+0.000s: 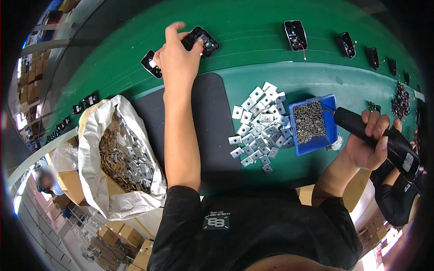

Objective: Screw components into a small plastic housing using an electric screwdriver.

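A black shirt (271,226) fills the lower centre, its 2 short sleeves (181,207) equally dark. Left of its middle sits 1 small, dark rectangular badge (216,222) with pale print. Left hand (178,58), upper left, and right hand (366,147), right, are ungloved.

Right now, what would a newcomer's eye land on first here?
Probably the heap of silvery metal plates mid-bench, left of a blue tray of small metal parts. Farther left, an open white sack holds more metal pieces. The right hand grips a black handheld tool; the left hand touches a dark casing at the top.
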`<act>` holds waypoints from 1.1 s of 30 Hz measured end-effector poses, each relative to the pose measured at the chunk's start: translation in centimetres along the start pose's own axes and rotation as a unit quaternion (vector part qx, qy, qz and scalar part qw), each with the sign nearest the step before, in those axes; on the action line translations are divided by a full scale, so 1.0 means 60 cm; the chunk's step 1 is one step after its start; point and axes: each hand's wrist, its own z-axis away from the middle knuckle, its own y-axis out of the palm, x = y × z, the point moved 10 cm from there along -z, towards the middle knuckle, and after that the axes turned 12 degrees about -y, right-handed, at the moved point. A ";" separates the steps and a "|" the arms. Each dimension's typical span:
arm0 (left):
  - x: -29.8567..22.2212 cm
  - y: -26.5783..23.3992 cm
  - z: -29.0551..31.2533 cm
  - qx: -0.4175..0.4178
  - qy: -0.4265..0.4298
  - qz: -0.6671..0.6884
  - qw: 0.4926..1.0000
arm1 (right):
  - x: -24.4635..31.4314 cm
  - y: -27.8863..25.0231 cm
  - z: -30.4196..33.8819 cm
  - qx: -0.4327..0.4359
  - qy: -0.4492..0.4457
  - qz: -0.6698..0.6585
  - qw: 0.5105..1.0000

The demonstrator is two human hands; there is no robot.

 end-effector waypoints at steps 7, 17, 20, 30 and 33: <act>-0.028 -0.057 0.033 0.066 0.055 0.026 0.996 | 0.008 0.016 -0.004 0.015 0.015 -0.072 0.997; 0.051 -0.080 0.217 0.192 0.009 0.041 0.980 | 0.004 0.082 0.007 0.055 0.069 -0.195 0.977; 0.036 -0.070 0.224 0.203 0.046 0.051 0.977 | 0.002 0.110 0.021 0.063 0.091 -0.226 0.968; -0.070 -0.156 0.324 0.089 0.225 0.161 0.957 | 0.002 0.187 0.047 0.021 0.153 -0.304 0.940; -0.085 -0.125 0.343 0.097 0.240 0.190 0.947 | -0.001 0.208 0.056 0.024 0.170 -0.315 0.934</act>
